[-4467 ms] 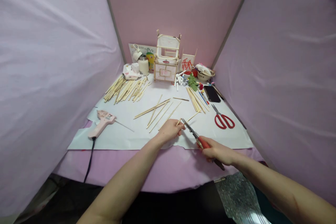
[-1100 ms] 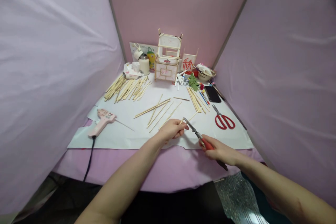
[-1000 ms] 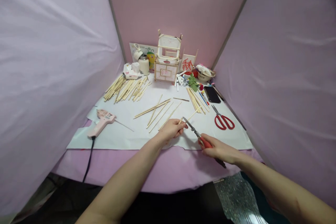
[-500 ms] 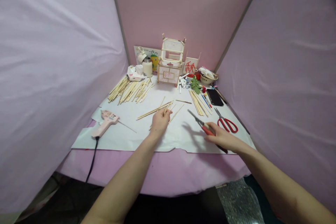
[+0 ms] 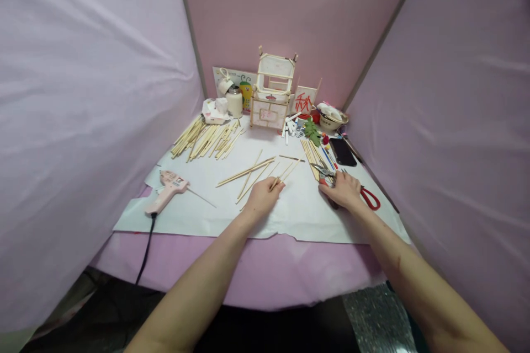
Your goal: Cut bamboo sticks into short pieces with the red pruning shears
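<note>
Near the middle of the white paper, my left hand (image 5: 265, 197) pinches thin wooden sticks (image 5: 275, 182) between thumb and fingers. Several longer sticks (image 5: 244, 172) lie crossed on the paper just behind and left of it. At the right, my right hand (image 5: 344, 187) is wrapped round the red-handled pliers (image 5: 327, 172), whose jaws point to the left over a small row of sticks (image 5: 309, 155). Red-handled scissors (image 5: 370, 197) lie partly hidden behind my right hand.
A pink glue gun (image 5: 169, 190) lies at the left. Behind are a stick pile (image 5: 207, 138), a jar (image 5: 234, 103), a small stick-framed structure (image 5: 269, 113), a green leaf (image 5: 312, 131), a bowl (image 5: 332, 121) and a black phone (image 5: 343, 152).
My right hand has moved the pliers back over the small row of sticks, beside the scissors. My left hand has shifted slightly right with its sticks.
</note>
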